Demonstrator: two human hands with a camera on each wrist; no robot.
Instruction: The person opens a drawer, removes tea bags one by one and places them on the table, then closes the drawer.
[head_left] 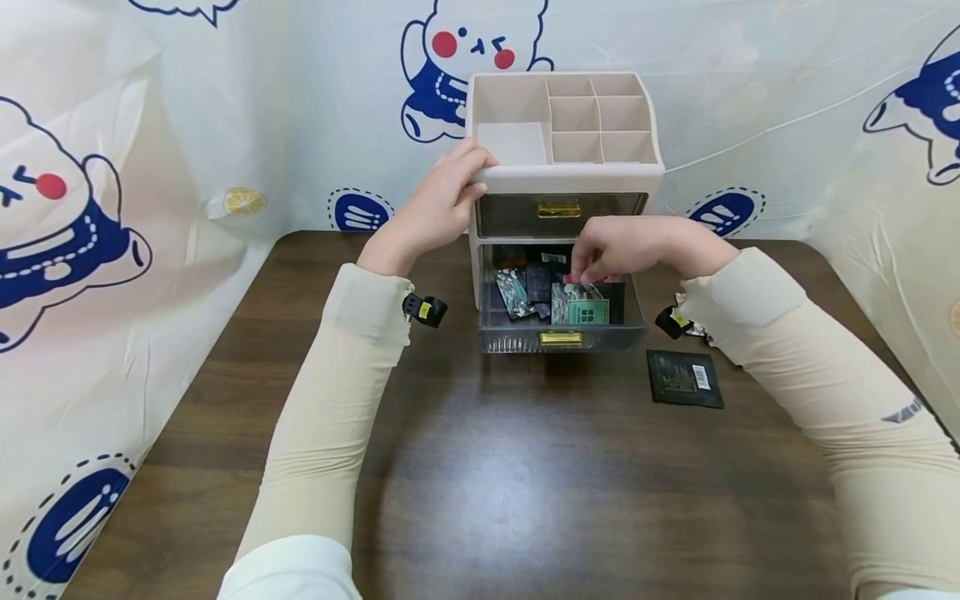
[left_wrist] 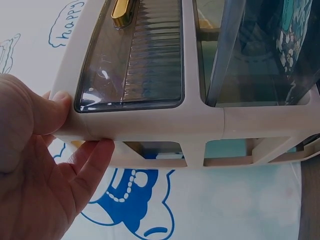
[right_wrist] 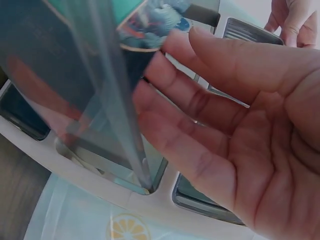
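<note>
With the left hand's (head_left: 444, 202) grip bracing the drawer organizer's (head_left: 570, 177) left corner, the right hand (head_left: 632, 244), pinching the green-labelled sachet (head_left: 588, 312), should move gently, clear of the lower drawer's near wall (head_left: 513, 340).

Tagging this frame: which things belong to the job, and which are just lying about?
In the job:
organizer, held by the left grip
open lower drawer
green-labelled packet at the right grip
likely the other packets inside

Lying about:
black packet on the table, untouched; may belong
patterned cloth behind
</note>
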